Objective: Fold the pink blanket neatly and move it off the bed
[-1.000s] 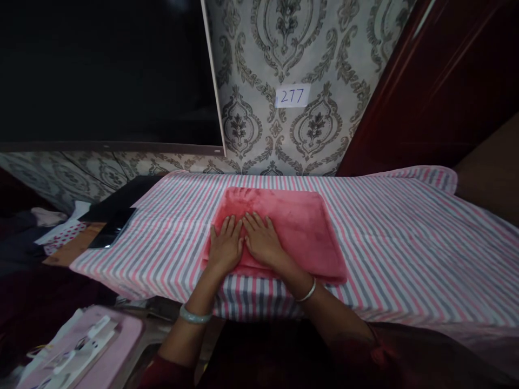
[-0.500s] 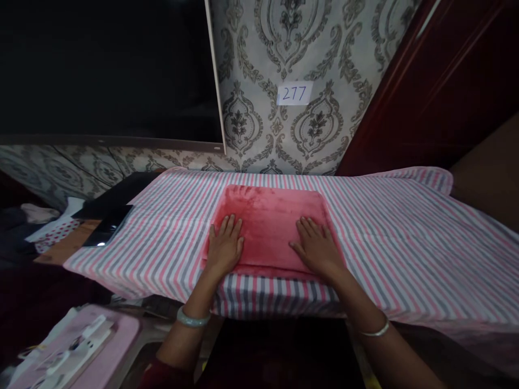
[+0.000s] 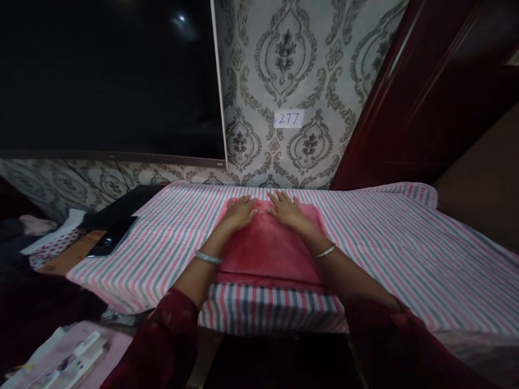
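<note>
A folded pink-red plush cloth (image 3: 267,251) lies flat on a striped tablecloth (image 3: 377,237), its near edge close to the table's front. On the far left part of the plush cloth rests my left hand (image 3: 241,212), palm down with fingers spread. My right hand (image 3: 287,209) lies beside it near the far edge, flat and also spread. Neither hand grips anything. The forearms cover parts of the cloth's left and right sides.
A black phone-like slab (image 3: 113,236) lies at the table's left end. Behind stand a large dark screen (image 3: 109,81) and a patterned wall with a paper marked 277 (image 3: 289,118). A power strip (image 3: 79,362) sits on a pink surface at lower left.
Both hands have slid away from me over the plush cloth, from its near sides to its far edge, and closer together. The view has tilted up slightly.
</note>
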`<state>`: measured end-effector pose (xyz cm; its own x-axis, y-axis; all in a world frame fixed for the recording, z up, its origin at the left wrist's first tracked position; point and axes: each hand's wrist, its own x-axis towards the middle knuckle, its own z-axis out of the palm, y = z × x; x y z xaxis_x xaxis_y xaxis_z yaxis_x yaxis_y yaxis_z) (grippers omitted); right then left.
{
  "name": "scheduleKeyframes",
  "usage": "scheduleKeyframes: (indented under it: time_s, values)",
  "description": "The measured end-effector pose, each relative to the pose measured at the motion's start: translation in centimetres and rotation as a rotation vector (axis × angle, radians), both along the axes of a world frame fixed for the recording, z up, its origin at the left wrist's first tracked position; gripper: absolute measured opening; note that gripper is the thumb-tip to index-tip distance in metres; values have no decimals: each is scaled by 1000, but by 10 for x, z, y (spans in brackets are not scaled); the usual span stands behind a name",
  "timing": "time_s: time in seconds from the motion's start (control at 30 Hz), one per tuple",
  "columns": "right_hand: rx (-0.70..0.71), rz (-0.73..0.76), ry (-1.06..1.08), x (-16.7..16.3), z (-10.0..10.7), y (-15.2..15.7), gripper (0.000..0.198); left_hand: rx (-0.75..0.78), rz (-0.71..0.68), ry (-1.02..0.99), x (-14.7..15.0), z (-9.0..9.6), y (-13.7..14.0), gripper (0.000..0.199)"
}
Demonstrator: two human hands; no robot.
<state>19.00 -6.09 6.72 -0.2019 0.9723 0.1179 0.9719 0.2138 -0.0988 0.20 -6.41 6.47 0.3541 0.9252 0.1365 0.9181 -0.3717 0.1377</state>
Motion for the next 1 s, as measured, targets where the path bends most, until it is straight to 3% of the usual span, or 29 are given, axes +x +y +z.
scheduleKeyframes:
  time_s: [0.13, 0.23, 0.33, 0.53, 0.77, 1.0]
  values:
    - [-5, 24, 26, 2, -28, 21, 57, 20, 93, 45, 11, -24, 30, 55]
    - [22, 21, 52, 8, -57, 25, 56, 51, 116, 67, 9, -52, 37, 56]
    - [75, 17, 78, 11, -74, 27, 55, 64, 123, 68, 6, -65, 40, 57]
    - [83, 16, 121, 12, -75, 29, 54, 38, 125, 70, 5, -62, 43, 59]
    - [111, -83, 109, 12, -70, 26, 53, 17, 143, 50, 5, -61, 41, 60]
    - [13, -257, 83, 61, -67, 26, 54, 23, 141, 33, 3, -60, 42, 59]
